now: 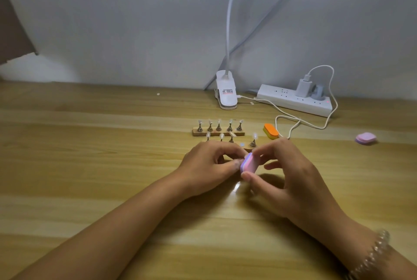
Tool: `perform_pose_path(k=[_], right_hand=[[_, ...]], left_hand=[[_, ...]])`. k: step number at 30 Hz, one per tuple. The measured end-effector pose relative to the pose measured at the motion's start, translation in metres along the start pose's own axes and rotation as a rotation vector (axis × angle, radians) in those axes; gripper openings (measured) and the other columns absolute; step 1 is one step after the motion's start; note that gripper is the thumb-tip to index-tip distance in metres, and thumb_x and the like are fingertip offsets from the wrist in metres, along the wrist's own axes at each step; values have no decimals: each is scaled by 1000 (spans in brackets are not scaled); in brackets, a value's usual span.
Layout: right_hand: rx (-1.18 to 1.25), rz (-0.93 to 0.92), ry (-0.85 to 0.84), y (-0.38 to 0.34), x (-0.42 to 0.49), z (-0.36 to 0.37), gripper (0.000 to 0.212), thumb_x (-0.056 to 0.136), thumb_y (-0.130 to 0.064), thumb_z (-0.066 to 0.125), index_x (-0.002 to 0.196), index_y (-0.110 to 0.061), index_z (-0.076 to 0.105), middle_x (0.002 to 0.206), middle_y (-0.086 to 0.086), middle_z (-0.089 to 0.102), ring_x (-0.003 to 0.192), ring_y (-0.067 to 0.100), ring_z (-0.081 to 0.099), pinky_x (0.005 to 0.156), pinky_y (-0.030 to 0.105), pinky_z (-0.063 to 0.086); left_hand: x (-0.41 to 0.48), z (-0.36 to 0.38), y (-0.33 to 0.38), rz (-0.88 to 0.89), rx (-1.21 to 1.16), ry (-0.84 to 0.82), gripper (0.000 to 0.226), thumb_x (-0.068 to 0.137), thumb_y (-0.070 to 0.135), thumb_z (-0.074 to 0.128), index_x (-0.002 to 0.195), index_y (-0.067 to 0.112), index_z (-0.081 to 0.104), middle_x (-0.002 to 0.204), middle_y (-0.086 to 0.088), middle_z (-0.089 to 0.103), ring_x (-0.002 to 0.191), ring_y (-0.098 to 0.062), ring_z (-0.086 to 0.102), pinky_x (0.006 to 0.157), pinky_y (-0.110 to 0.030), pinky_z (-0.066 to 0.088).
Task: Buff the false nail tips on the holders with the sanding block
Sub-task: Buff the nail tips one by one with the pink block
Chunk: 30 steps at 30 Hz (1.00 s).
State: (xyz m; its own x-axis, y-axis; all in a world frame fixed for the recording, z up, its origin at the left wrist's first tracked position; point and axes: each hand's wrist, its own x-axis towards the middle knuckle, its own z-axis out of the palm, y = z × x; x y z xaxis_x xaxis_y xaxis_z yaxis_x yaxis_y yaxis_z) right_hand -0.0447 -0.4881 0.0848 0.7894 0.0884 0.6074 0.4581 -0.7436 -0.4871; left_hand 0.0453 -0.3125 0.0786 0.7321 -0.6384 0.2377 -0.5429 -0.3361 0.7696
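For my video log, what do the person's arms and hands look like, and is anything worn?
Both forearms are bare, with no sleeves in view. The left hand and right hand wear no gloves, and no rings show. A clear bead bracelet circles the right wrist; the left wrist is bare.

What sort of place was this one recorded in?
Probably a home nail-craft desk: a wooden tabletop against a plain wall, false nail tips on holders, a clip-on lamp and a power strip; the right hand grips a sanding block.
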Motion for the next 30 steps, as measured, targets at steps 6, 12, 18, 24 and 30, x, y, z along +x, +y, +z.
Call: perform_pose_path(k=[6,12,18,24,30], right_hand=[[22,74,41,1,2,-3,33,81,-46,67,96,-17,61,94,-11,60,89,8,62,73,33,55],[5,93,55,2,2,-3,30,81,-42,69,96,-17,61,95,-10,61,89,7,62,74,33,54],[-44,78,25,5,1,-1,27,80,-36,74,96,-19,60,94,-10,61,89,8,61,74,36,53],[-27,39,25,-1,0,1,35,81,-47,68,101,-19,58,96,-10,61,89,7,61,73,34,54],[-76,77,34,3,2,-3,30,81,-40,71,97,-17,60,93,-8,60,88,11,60,73,39,53]], left_hand=[[0,0,-2,7,-38,7,18,86,32,62,95,30,77,76,23,65,49,2,44,54,-24,31],[1,0,-3,3,-14,-17,23,85,36,57,97,33,76,86,18,69,58,3,49,61,-26,36],[0,1,-2,3,-70,-4,22,87,36,58,97,30,77,84,17,70,58,2,49,61,-28,39],[0,1,-1,-29,-63,-33,19,81,34,60,91,44,74,91,22,72,73,-1,66,68,-37,51],[1,2,-5,-16,-54,2,16,81,37,65,92,44,73,91,22,72,72,-3,63,65,-33,47]])
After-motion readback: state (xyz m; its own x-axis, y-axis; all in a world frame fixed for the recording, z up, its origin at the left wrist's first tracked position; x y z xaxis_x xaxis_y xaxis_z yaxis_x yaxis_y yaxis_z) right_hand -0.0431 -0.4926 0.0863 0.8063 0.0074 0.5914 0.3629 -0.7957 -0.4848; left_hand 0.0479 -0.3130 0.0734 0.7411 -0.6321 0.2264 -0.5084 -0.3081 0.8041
